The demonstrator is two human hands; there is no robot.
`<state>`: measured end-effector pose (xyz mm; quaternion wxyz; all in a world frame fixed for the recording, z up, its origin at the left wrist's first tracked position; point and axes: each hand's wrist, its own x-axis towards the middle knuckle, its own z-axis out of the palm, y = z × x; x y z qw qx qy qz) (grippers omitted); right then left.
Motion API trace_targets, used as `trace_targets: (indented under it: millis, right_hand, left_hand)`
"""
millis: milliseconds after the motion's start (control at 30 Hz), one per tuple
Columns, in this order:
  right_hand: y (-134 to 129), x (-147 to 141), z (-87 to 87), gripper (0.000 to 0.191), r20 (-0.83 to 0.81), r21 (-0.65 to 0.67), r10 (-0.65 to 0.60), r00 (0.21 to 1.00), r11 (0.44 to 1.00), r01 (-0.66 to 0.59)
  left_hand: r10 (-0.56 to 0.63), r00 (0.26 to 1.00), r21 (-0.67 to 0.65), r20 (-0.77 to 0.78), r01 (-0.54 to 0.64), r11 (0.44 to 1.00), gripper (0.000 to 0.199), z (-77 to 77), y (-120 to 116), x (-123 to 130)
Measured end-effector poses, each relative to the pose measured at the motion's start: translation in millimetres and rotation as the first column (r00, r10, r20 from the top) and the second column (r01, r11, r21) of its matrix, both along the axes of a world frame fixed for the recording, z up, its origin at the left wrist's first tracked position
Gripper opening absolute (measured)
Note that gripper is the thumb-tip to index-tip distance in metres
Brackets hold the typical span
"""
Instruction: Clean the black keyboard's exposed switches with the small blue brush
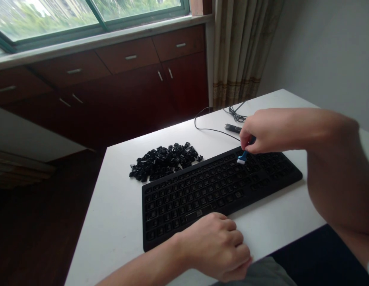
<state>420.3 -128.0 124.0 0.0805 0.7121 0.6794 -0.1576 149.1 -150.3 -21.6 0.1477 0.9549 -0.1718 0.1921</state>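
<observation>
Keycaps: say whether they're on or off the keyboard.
Off, where visible: the keycaps lie piled beside the keyboard, its sockets bare.

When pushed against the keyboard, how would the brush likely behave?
The brush is probably light, since it looks tiny in the right hand. Its white bristles would likely flex, being a short tuft. The blue part looks like moulded plastic, so it seems fairly stiff.

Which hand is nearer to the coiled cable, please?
Right. The right hand holds a blue brush over the keyboard, in front of the coiled cable; the left hand is farther away, at the keyboard's near edge.
</observation>
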Motion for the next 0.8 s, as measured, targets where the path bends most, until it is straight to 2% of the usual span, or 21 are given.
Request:
trace_targets:
  millis: [100, 200, 267, 333, 400, 467, 533, 667, 733, 800]
  right_hand:
    - [0, -5, 0.7, 0.015, 0.022, -0.096, -0.022, 1.0, 0.995, 0.024]
    - [2, -7, 1.1, 0.014, 0.035, -0.133, -0.007, 0.999, 0.991, 0.011]
    - [5, -5, 1.3, 0.015, 0.117, -0.054, -0.04, 0.992, 0.997, 0.047]
    - [7, -1, 2.2, 0.02, 0.188, 0.088, -0.096, 0.977, 0.993, 0.081]
    - [5, 6, 3.9, 0.021, 0.168, 0.111, -0.099, 0.981, 0.991, 0.081]
    - [1, 11, 6.0, 0.019, 0.087, -0.025, -0.054, 0.995, 0.998, 0.056]
    - [-3, 13, 7.6, 0.018, 0.02, -0.178, -0.034, 0.999, 0.983, 0.038]
    - [-2, 4, 6.5, 0.021, -0.039, -0.339, -0.012, 0.999, 0.941, -0.001]
    - [5, -2, 4.5, 0.017, 0.009, -0.292, 0.0, 1.0, 0.957, 0.003]
    - [11, -6, 3.9, 0.015, 0.109, -0.056, -0.064, 0.992, 0.996, 0.07]
  left_hand:
    - [0.0, 1.0, 0.006, -0.001, 0.0, 1.0, 0.033, 0.1, 0, 0]
    - [0.004, 1.0, 0.01, -0.006, -0.004, 1.0, 0.032, 0.1, -1, 0]
    - [0.004, 1.0, 0.009, -0.009, -0.004, 1.0, 0.032, 0.1, -1, 0]
    - [0.002, 1.0, 0.011, -0.013, -0.002, 1.0, 0.033, 0.1, -1, 0]
    - [0.002, 1.0, 0.013, -0.018, -0.001, 1.0, 0.033, 0.2, -1, 0]
    - [0.0, 1.0, 0.016, -0.02, 0.0, 1.0, 0.033, 0.3, 0, 0]
    - [-0.001, 1.0, 0.017, -0.015, 0.001, 1.0, 0.033, 0.4, 0, 0]
    - [-0.002, 1.0, 0.009, -0.007, 0.002, 1.0, 0.033, 1.1, 0, 1]
    - [-0.002, 1.0, 0.005, -0.005, 0.002, 1.0, 0.033, 1.6, 0, 1]
    - [-0.002, 1.0, 0.004, -0.006, 0.002, 1.0, 0.033, 2.1, 0, 1]
